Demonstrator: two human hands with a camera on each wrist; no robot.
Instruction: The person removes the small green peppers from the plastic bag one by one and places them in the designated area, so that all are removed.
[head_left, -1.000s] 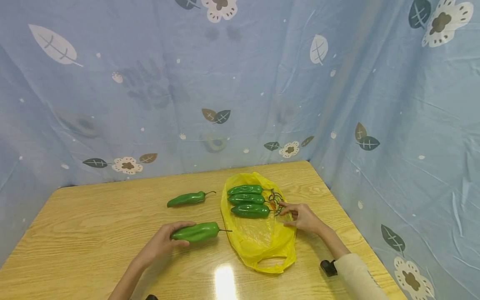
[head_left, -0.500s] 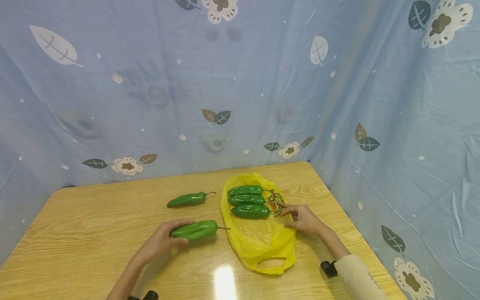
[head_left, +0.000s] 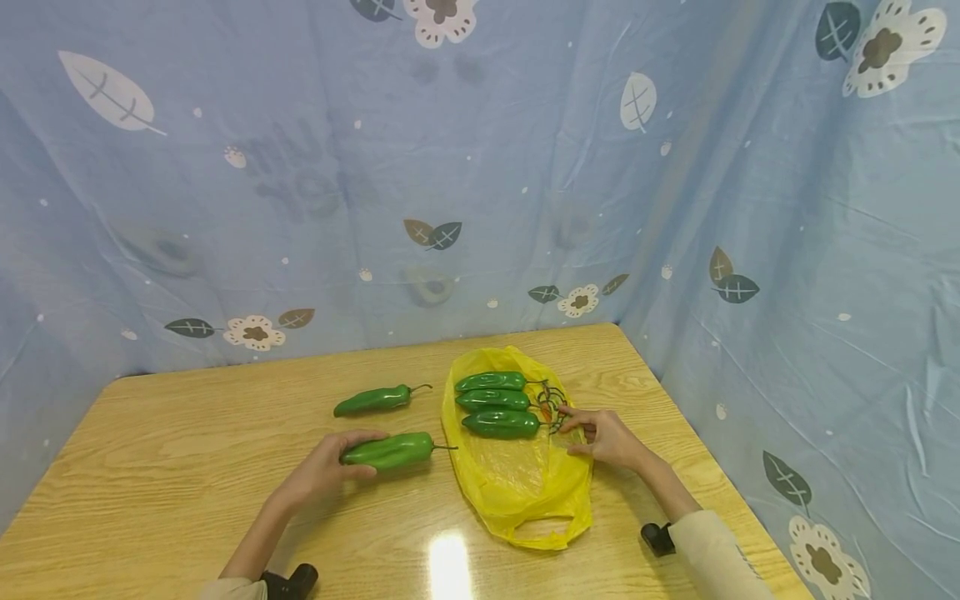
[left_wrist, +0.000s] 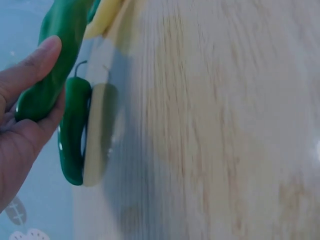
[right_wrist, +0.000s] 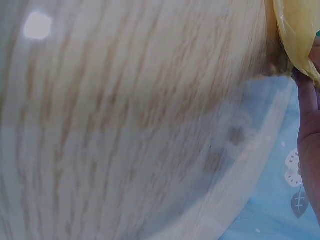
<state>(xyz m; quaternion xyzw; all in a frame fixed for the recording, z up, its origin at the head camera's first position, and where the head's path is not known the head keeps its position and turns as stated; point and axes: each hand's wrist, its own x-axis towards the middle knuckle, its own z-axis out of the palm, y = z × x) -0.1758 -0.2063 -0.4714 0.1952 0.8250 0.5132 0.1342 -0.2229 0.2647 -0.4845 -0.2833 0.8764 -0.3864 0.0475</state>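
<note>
My left hand (head_left: 327, 468) grips a long green pepper (head_left: 393, 451) around its blunt end, its thin stem pointing right toward the bag. In the left wrist view, the thumb lies along this pepper (left_wrist: 62, 45) above the table. Three more green peppers (head_left: 501, 422) lie side by side in an opened yellow plastic bag (head_left: 495, 483). At the bag's right edge, my right hand (head_left: 611, 437) pinches the plastic, fingertips near the stems. The right wrist view catches only part of that hand (right_wrist: 310, 135) at the yellow film (right_wrist: 295, 35).
A slimmer green pepper (head_left: 373, 400) lies on the wooden table (head_left: 187, 467), left of the bag and beyond my left hand. A blue patterned curtain (head_left: 480, 167) hangs behind the table and along its right side. Dark loops with an orange spot show beside the stems.
My left hand, with its pepper, has shifted slightly away from me, toward the back of the table. My right hand and the bag have stayed in place.
</note>
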